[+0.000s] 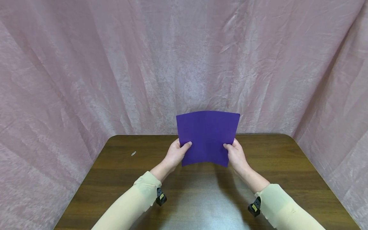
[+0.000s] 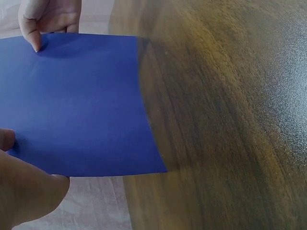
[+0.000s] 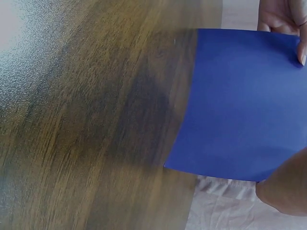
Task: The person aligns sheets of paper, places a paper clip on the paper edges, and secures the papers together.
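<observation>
Both hands hold up a purple sheet of paper (image 1: 207,137) over the far part of the table, tilted toward the head camera and slightly bowed. The left hand (image 1: 176,154) pinches its left edge, thumb on the near face and fingers behind. At the right edge, the right hand (image 1: 237,156) grips it the same way. In both wrist views the sheet (image 2: 81,105) looks blue, with its lower edge curving above the wood. Most fingers are hidden behind the paper (image 3: 244,105).
A small paper clip (image 1: 133,153) lies on the brown wooden table (image 1: 120,185), left of the left hand. Pink curtains (image 1: 172,64) hang close behind the table's far edge and along both sides. Each wrist carries a black strapped device (image 1: 161,197).
</observation>
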Available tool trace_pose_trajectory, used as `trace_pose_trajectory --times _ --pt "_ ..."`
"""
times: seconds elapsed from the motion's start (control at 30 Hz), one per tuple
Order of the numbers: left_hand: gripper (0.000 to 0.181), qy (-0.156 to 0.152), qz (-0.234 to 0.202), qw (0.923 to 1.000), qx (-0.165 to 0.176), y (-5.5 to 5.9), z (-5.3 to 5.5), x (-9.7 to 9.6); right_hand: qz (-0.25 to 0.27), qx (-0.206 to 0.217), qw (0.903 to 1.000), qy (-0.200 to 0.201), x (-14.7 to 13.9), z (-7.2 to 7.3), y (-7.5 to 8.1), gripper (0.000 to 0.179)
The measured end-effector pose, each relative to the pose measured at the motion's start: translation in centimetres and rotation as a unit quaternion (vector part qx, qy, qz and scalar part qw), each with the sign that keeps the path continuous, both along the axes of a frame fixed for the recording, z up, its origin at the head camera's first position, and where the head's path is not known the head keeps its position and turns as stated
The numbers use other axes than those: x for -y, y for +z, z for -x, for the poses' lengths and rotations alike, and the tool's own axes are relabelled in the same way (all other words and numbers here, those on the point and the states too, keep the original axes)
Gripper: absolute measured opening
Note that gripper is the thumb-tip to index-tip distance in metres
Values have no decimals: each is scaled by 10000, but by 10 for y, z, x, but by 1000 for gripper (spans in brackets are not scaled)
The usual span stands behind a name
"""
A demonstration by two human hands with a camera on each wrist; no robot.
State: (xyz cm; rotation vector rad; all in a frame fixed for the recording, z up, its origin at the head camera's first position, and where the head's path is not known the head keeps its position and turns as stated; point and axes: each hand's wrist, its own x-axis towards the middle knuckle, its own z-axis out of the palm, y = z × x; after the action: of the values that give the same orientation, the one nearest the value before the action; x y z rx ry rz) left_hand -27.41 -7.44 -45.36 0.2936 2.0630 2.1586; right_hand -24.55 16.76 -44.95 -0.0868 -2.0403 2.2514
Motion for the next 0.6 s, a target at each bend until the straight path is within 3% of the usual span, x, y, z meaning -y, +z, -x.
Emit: trace_pose_trajectory --times 0.6 --pt "29 -34 -83 9999 -64 -2 -1 0 57 -47 9998 163 2 -3 0 33"
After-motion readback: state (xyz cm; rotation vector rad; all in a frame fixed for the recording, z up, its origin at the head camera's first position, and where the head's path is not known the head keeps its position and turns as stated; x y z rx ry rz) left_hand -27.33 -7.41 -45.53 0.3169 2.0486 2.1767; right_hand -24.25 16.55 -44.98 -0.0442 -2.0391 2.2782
